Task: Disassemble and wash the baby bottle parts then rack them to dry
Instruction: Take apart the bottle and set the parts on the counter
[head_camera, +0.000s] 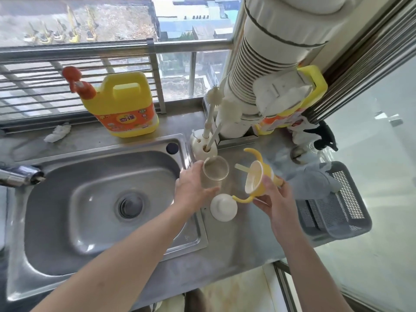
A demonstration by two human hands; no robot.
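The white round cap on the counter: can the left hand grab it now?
Probably not yet. The white round cap lies beside the left hand with nothing between, but that hand holds the clear plastic bottle and would need to set it down.

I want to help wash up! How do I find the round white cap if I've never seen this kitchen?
Find the big steel sink, then look at the counter just past its right edge. The round white cap lies there, between the left hand holding the clear bottle and the right hand holding the yellow handled top. It's the only plain white dome nobody is holding.
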